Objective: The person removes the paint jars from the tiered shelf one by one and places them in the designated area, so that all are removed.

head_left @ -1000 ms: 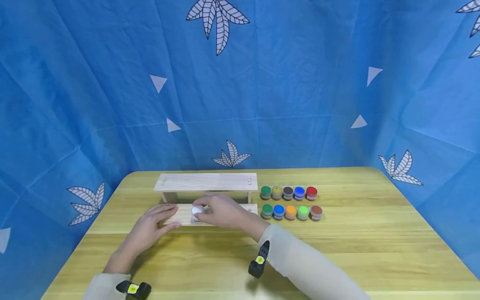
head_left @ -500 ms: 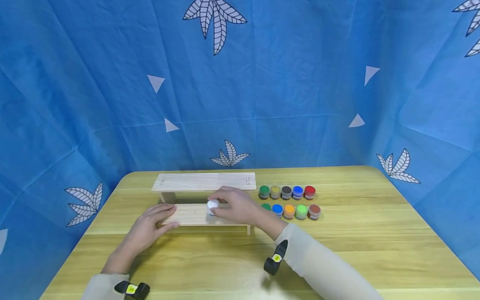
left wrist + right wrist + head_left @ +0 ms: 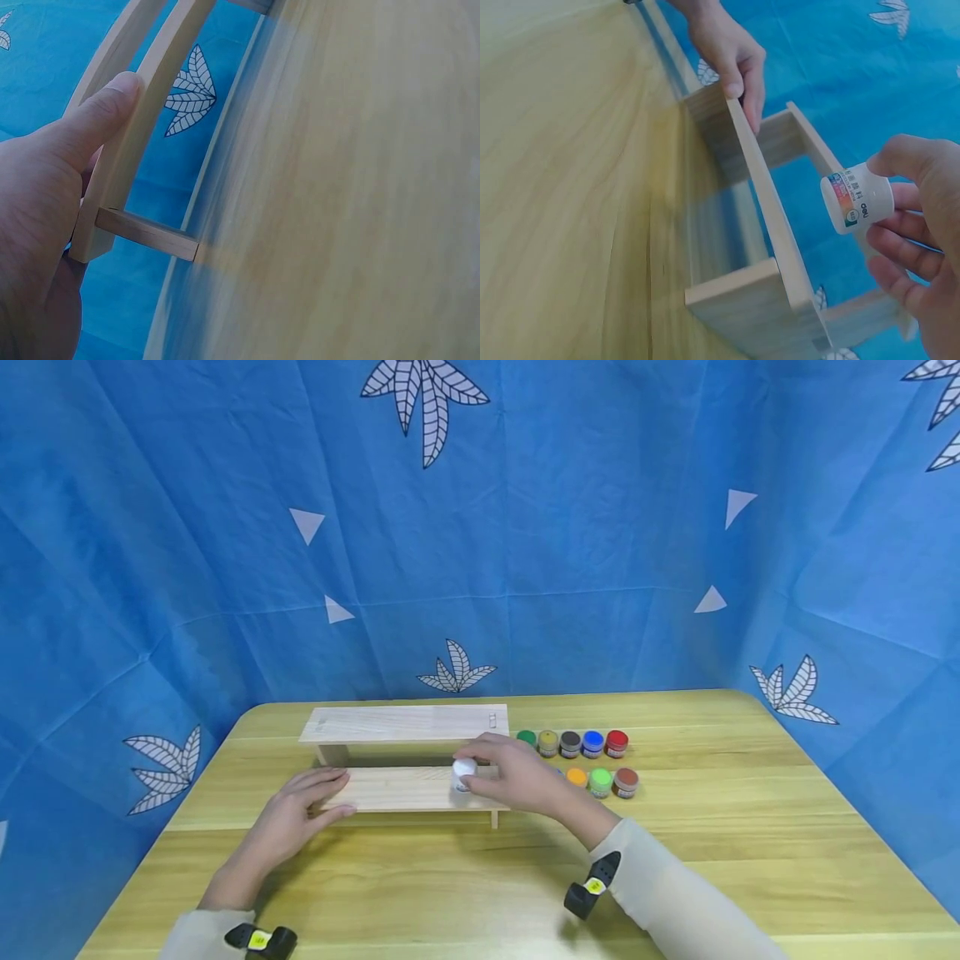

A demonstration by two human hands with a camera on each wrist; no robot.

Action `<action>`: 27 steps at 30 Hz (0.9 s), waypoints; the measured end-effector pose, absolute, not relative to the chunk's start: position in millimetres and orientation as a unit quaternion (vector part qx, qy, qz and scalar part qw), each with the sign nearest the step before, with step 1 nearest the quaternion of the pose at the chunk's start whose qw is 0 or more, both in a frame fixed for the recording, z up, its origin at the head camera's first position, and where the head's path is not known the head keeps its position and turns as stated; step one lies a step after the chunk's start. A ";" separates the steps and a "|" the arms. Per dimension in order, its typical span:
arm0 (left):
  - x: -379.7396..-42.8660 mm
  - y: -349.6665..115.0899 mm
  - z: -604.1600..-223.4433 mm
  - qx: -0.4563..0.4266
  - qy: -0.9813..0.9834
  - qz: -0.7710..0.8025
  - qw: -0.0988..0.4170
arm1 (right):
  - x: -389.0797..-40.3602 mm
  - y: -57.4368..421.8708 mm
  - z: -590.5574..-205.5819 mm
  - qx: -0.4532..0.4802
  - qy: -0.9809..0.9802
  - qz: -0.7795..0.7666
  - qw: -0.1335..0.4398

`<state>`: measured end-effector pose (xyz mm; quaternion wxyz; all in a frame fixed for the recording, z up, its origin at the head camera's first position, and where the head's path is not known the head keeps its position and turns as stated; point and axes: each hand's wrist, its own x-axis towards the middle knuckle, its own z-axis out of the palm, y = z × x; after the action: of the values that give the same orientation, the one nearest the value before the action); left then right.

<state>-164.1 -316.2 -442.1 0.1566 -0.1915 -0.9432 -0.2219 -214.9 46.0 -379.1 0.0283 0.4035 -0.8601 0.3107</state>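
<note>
A two-tier wooden rack point(image 3: 401, 787) stands at the back left of the table. At the left end of its lower board, my left hand point(image 3: 296, 812) holds on, thumb point(image 3: 112, 97) along the front edge and fingers over the top. My right hand point(image 3: 517, 774) pinches a small white paint jar point(image 3: 859, 199) with a printed label between thumb and fingers. In the head view the jar is upright near the right end of the lower board; the right wrist view shows it close over the rack. The rack's upper board point(image 3: 405, 723) lies behind, with nothing on it.
Right of the rack, paint jars stand in two rows, among them a red one point(image 3: 617, 743), an orange one point(image 3: 577, 777) and a brown one point(image 3: 626, 782). My right hand hides part of the front row. A blue cloth point(image 3: 600, 527) hangs behind the table point(image 3: 720, 860).
My right hand has moved to the right along the lower board with the white paint jar, from near the board's middle to near its right end. My left hand has stayed in place.
</note>
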 end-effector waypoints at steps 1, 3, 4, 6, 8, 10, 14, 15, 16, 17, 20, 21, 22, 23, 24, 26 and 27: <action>-164.1 -316.0 -442.0 -0.192 -0.943 -0.222 0.157 | -214.2 49.2 -379.3 0.398 -0.863 0.311 0.030; -164.1 -315.8 -441.9 -0.193 -0.943 -0.221 0.159 | -212.5 55.6 -379.5 0.392 -0.865 0.312 0.035; -164.1 -315.7 -441.8 -0.194 -0.942 -0.221 0.160 | -211.8 58.7 -379.7 0.387 -0.867 0.312 0.036; -164.1 -315.6 -441.8 -0.194 -0.942 -0.221 0.161 | -210.6 65.0 -379.7 0.381 -0.868 0.317 0.035; -164.1 -315.5 -441.6 -0.193 -0.942 -0.222 0.159 | -209.5 71.7 -379.8 0.375 -0.870 0.318 0.035; -164.1 -315.5 -441.6 -0.192 -0.943 -0.222 0.158 | -209.2 78.8 -380.4 0.367 -0.874 0.316 0.036; -164.0 -315.5 -441.3 -0.189 -0.944 -0.223 0.153 | -208.5 91.9 -381.1 0.356 -0.879 0.315 0.046; -164.0 -315.6 -441.2 -0.188 -0.944 -0.224 0.152 | -208.4 94.8 -381.0 0.354 -0.879 0.316 0.048; -164.0 -315.6 -441.0 -0.187 -0.945 -0.224 0.150 | -208.2 97.6 -380.9 0.351 -0.880 0.316 0.052; -164.0 -315.7 -440.9 -0.187 -0.945 -0.225 0.149 | -208.1 100.3 -381.3 0.349 -0.881 0.316 0.054; -163.8 -315.8 -440.9 -0.185 -0.945 -0.225 0.147 | -208.3 108.8 -383.2 0.339 -0.884 0.316 0.059; -163.9 -315.8 -441.0 -0.185 -0.945 -0.225 0.147 | -208.1 111.7 -383.7 0.336 -0.884 0.319 0.058; -163.9 -315.9 -441.1 -0.186 -0.945 -0.224 0.149 | -208.0 114.6 -384.3 0.334 -0.884 0.323 0.058; -163.9 -315.9 -441.3 -0.187 -0.945 -0.224 0.150 | -208.1 117.5 -385.0 0.334 -0.882 0.326 0.060; -163.9 -315.9 -441.5 -0.188 -0.944 -0.224 0.151 | -207.8 120.5 -385.2 0.332 -0.880 0.333 0.060; -164.0 -316.0 -442.2 -0.190 -0.943 -0.223 0.155 | -207.3 126.6 -385.9 0.331 -0.878 0.340 0.065; -163.9 -316.0 -442.5 -0.190 -0.943 -0.223 0.156 | -206.8 129.8 -386.1 0.330 -0.877 0.342 0.068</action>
<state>-163.9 -316.0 -442.5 0.1562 -0.1901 -0.9432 -0.2231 -206.8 129.8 -386.1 0.0678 0.3301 -0.8771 0.3423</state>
